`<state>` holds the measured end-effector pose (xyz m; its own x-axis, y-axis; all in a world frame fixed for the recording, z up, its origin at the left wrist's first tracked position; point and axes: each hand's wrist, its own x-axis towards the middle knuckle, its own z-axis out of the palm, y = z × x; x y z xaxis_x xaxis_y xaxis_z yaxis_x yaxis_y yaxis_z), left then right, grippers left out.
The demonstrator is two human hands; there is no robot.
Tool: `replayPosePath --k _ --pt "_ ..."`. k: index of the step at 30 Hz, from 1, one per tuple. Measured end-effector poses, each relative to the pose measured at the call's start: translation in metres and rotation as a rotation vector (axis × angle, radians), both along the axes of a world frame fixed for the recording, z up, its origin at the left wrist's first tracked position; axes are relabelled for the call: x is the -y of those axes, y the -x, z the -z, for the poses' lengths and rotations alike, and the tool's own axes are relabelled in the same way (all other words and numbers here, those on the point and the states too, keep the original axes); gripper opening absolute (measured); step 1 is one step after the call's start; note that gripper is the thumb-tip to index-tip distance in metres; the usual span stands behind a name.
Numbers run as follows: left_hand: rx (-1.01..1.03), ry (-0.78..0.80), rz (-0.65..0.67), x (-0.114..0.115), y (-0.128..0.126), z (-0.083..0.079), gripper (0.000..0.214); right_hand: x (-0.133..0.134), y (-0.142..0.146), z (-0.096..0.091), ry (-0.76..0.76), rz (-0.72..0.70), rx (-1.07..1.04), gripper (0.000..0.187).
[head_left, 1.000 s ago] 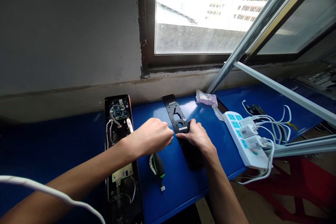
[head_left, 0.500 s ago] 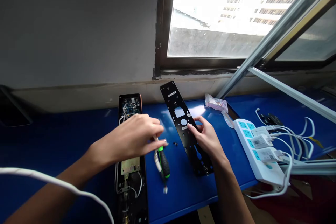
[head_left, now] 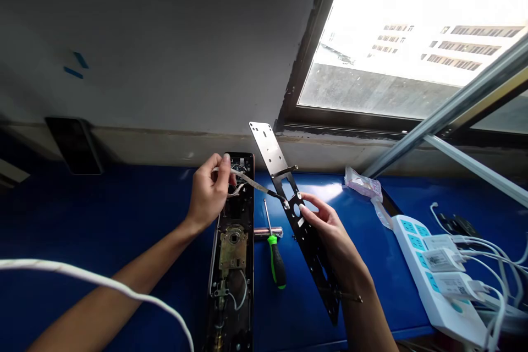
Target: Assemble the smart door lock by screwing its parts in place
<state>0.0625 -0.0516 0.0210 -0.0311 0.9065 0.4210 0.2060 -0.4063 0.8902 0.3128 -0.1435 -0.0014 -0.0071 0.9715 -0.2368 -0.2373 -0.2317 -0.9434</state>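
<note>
My left hand (head_left: 209,190) pinches a thin wrapped cable (head_left: 256,182) above a long black device housing (head_left: 233,220). The cable's connector end reaches over to a black perforated metal plate (head_left: 307,231). My right hand (head_left: 330,225) grips that plate by its right edge, thumb on its face, and it is tilted. Inside the open housing are a brass-coloured lock mechanism (head_left: 233,247), white wires and a circuit board partly hidden by my left fingers. A green and black screwdriver (head_left: 276,261) lies between housing and plate, by a copper-coloured cylinder (head_left: 268,232).
On the right stand a white power strip (head_left: 437,280) with chargers plugged in, a plastic packet (head_left: 363,182) and a metal frame bar (head_left: 412,126). A dark flat panel (head_left: 74,146) leans on the wall. A white cable (head_left: 103,281) crosses the lower left foreground.
My left hand has moved up over the housing's top end, drawing the cable toward the plate. The plate has been tilted in my right hand. The view has shifted left.
</note>
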Motion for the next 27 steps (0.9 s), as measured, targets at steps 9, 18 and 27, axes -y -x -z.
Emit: replayPosePath --k 9,18,27 --pt "0.148 0.144 0.063 0.003 0.007 0.011 0.047 0.006 0.010 -0.011 0.010 0.015 -0.031 0.048" --pt "0.268 0.127 0.112 -0.005 0.004 0.012 0.050 0.007 0.031 -0.005 0.003 -0.065 -0.012 0.047" --pt "0.273 0.144 0.100 -0.002 0.003 0.011 0.053 0.012 0.028 0.000 0.012 -0.052 0.017 0.049"
